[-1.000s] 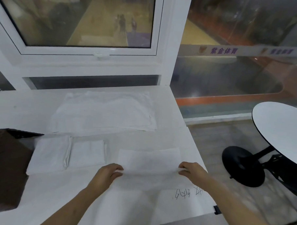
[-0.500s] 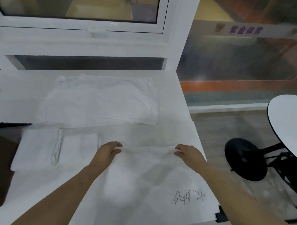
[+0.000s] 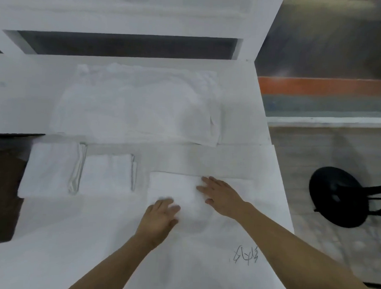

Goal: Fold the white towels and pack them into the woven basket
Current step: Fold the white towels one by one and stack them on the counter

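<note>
Head view: my left hand (image 3: 160, 217) and right hand (image 3: 221, 195) have let go, flat, pressing the just-folded towel (image 3: 179, 187) at 6 o'clock; next fold follows.

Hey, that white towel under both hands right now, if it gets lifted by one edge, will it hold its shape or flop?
Probably flop: the towel lies thin and flat on the table, pressed by the left hand and right hand. It looks light. The fold would likely fall open unless supported underneath.
</note>
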`<state>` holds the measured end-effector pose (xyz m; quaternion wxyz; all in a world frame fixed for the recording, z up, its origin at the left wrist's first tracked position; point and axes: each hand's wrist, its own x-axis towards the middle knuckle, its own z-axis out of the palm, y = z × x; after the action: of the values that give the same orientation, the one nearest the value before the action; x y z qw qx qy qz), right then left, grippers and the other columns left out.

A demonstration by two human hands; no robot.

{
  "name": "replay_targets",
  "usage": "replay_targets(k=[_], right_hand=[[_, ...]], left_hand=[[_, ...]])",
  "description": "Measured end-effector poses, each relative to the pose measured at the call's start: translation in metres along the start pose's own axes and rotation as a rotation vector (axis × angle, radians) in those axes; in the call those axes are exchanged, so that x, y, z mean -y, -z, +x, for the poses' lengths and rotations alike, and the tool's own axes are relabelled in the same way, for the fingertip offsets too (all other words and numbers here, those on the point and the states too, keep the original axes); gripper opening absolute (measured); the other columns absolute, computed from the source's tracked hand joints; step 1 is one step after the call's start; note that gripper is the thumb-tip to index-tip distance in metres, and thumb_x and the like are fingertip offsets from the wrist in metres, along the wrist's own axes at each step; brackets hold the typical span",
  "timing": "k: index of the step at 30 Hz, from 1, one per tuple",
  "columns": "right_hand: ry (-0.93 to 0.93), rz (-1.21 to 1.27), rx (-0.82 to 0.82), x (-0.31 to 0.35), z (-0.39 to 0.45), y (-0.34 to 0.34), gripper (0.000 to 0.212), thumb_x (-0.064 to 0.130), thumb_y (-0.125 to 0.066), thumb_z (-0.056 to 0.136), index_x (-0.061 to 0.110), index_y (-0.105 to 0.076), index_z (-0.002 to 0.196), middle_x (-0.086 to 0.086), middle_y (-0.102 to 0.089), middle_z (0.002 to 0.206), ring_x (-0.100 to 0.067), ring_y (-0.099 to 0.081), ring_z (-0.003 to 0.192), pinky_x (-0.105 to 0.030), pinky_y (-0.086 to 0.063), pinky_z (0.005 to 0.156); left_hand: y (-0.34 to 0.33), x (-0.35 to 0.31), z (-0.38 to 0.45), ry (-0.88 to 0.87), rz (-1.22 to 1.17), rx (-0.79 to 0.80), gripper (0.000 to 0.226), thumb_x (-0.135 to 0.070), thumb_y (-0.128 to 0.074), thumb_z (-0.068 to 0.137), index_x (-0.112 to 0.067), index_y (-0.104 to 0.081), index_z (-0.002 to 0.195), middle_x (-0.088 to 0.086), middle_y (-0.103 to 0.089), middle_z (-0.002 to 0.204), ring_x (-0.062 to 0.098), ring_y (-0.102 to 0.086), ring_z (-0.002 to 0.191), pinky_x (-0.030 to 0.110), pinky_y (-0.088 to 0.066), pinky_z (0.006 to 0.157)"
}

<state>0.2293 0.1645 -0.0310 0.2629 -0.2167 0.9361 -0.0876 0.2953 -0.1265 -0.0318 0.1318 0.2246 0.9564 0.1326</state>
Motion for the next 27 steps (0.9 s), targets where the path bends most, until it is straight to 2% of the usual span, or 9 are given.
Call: replay_targets(k=[5,7,9,14,18,22,24,26,27], right_hand=[[-0.083,-0.016,-0.052,0.000,-0.009,-0.001,0.060,0.035,-0.051,0.104,0.035,-0.026,0.159,-0.002,-0.017,0.169,-0.028,-0.023,0.152,-0.043,-0.032,0.119],[-0.160,-0.042,-0.060,0.003,-0.016,0.000,0.060,0.038,-0.051,0.103,0.033,-0.026,0.158,-0.008,-0.028,0.160,-0.033,-0.036,0.141,-0.045,-0.043,0.108],[-0.248,-0.044,-0.042,0.006,-0.024,-0.001,0.060,0.039,-0.047,0.104,0.030,-0.024,0.159,-0.011,-0.036,0.149,-0.032,-0.045,0.130,-0.042,-0.048,0.101],[-0.317,0.113,-0.016,0.013,-0.045,-0.008,0.057,0.039,-0.042,0.107,0.028,-0.027,0.160,-0.010,-0.043,0.136,-0.030,-0.056,0.115,-0.040,-0.052,0.094],[-0.316,0.194,-0.026,0.012,-0.055,-0.022,0.056,0.038,-0.047,0.105,0.031,-0.031,0.158,-0.007,-0.045,0.130,-0.028,-0.059,0.110,-0.040,-0.054,0.090],[-0.346,0.328,-0.137,0.007,-0.053,-0.022,0.046,0.036,-0.055,0.101,0.035,-0.048,0.147,-0.004,-0.050,0.125,-0.024,-0.057,0.113,-0.039,-0.053,0.094],[-0.369,0.397,-0.211,0.003,-0.046,-0.019,0.041,0.034,-0.057,0.100,0.033,-0.053,0.140,-0.001,-0.053,0.125,-0.023,-0.057,0.114,-0.039,-0.053,0.096],[-0.398,0.517,-0.292,0.001,-0.037,-0.015,0.039,0.032,-0.059,0.099,0.032,-0.053,0.138,0.002,-0.053,0.127,-0.020,-0.056,0.117,-0.037,-0.051,0.099],[-0.422,0.603,-0.330,0.001,-0.031,-0.012,0.040,0.031,-0.061,0.099,0.030,-0.052,0.139,0.002,-0.053,0.127,-0.019,-0.057,0.117,-0.036,-0.050,0.101]], left_hand=[[-0.001,-0.002,0.014,0.055,0.121,0.083,0.054,-0.051,-0.033,0.097,-0.028,-0.058,0.139,0.004,-0.049,0.153,0.029,-0.047,0.141,0.048,-0.036,0.115],[0.002,-0.002,0.027,0.103,0.141,0.080,0.054,-0.050,-0.031,0.102,-0.029,-0.049,0.148,0.007,-0.033,0.163,0.031,-0.030,0.151,0.050,-0.019,0.122],[0.006,-0.007,0.037,0.201,0.082,0.104,0.052,-0.046,-0.034,0.106,-0.029,-0.036,0.155,0.012,-0.017,0.168,0.034,-0.015,0.155,0.051,-0.017,0.124],[0.015,-0.026,0.048,0.375,-0.105,0.053,0.055,-0.038,-0.051,0.103,-0.023,-0.036,0.153,0.022,-0.020,0.158,0.040,-0.031,0.140,0.047,-0.044,0.107],[0.018,-0.037,0.062,0.608,-0.609,-0.061,0.065,-0.024,-0.061,0.100,-0.019,-0.027,0.156,0.016,-0.032,0.147,0.034,-0.042,0.132,0.043,-0.041,0.108],[0.024,-0.037,0.079,0.918,-1.042,-0.167,0.077,-0.027,-0.071,0.094,-0.014,-0.025,0.154,0.015,-0.057,0.134,0.035,-0.057,0.124,0.046,-0.047,0.106],[0.028,-0.038,0.083,0.959,-1.095,-0.151,0.062,-0.028,-0.071,0.094,-0.008,-0.041,0.144,0.010,-0.063,0.121,0.034,-0.061,0.117,0.040,-0.051,0.096],[0.033,-0.041,0.085,0.900,-1.084,-0.130,0.027,-0.030,-0.068,0.096,-0.010,-0.059,0.112,0.002,-0.066,0.100,0.032,-0.066,0.103,0.033,-0.050,0.076],[0.038,-0.044,0.084,0.855,-1.082,-0.131,0.019,-0.030,-0.066,0.097,-0.013,-0.059,0.100,0.000,-0.065,0.092,0.031,-0.067,0.097,0.031,-0.047,0.068]])
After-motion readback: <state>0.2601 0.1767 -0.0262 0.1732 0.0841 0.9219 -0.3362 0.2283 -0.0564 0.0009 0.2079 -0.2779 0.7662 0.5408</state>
